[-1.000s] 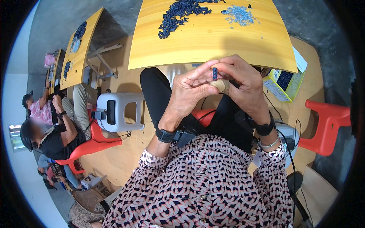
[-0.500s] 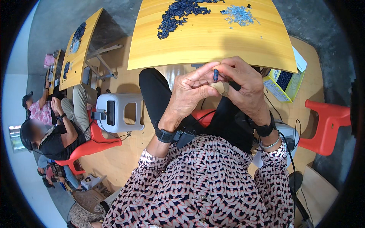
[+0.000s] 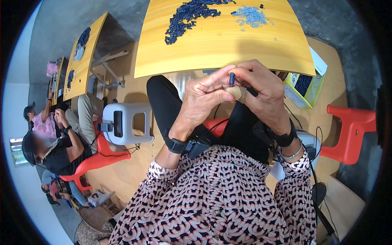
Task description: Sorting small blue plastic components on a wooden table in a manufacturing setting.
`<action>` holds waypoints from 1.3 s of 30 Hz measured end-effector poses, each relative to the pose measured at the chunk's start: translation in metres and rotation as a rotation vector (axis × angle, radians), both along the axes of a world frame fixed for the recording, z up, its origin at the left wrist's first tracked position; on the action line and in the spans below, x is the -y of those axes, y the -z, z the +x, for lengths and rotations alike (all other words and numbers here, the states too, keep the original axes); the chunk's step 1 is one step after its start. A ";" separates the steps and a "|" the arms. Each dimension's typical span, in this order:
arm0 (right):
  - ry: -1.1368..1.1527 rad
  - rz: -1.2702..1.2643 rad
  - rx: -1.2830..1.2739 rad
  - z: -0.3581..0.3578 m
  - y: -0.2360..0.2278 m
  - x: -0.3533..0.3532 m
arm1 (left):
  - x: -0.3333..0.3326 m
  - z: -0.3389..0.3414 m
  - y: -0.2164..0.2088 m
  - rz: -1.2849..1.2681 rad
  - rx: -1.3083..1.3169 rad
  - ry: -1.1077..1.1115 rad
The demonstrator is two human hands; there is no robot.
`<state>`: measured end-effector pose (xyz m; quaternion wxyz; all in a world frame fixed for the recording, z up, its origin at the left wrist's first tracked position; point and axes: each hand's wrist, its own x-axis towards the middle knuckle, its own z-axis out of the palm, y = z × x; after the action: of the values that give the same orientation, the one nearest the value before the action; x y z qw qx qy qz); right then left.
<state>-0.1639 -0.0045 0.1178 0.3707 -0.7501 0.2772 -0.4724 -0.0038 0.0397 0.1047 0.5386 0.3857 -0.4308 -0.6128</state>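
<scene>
A small dark blue cylinder (image 3: 232, 79) stands nearly upright between my two hands, just off the near edge of the wooden table (image 3: 196, 53). The right hand (image 3: 263, 92) pinches it from above with bent fingers. A tan finger cover (image 3: 237, 94) wraps the right thumb, below the cylinder. My left hand (image 3: 198, 98) meets it from the other side, fingertips touching the right fingers and thumb pressed by the cover. The cylinder's lower end is partly hidden. On the table lie a pile of similar dark pieces (image 3: 183, 22) and a heap of small pale blue clear pieces (image 3: 251, 17).
A yellow box (image 3: 297, 97) of dark pieces sits on the floor at the right, near a red stool (image 3: 347, 130). To the left are a grey-white stool (image 3: 122, 124), a second table (image 3: 85, 61) and seated people. Cables trail beside my right arm.
The view has shifted slightly, so the table and piles appear a little further left. Both hands keep nearly the same pose around the dark blue cylinder.
</scene>
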 end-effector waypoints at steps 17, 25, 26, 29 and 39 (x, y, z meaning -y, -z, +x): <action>-0.005 0.075 -0.011 0.001 0.004 0.001 | 0.001 0.001 0.007 0.056 0.016 -0.016; 0.052 -0.025 -0.038 -0.006 -0.002 -0.003 | 0.001 -0.005 0.004 -0.020 -0.053 0.048; 0.049 -0.052 -0.062 -0.007 -0.005 -0.005 | 0.000 -0.005 0.003 -0.022 -0.054 0.050; 0.031 -0.088 -0.071 -0.011 -0.004 -0.006 | -0.002 -0.006 -0.002 -0.037 -0.001 0.060; 0.050 -0.085 -0.091 -0.005 0.004 -0.005 | -0.001 0.000 0.009 0.038 0.125 0.008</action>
<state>-0.1688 0.0005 0.1139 0.3136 -0.7786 0.2921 -0.4583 -0.0036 0.0406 0.0956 0.5007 0.4316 -0.4536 -0.5977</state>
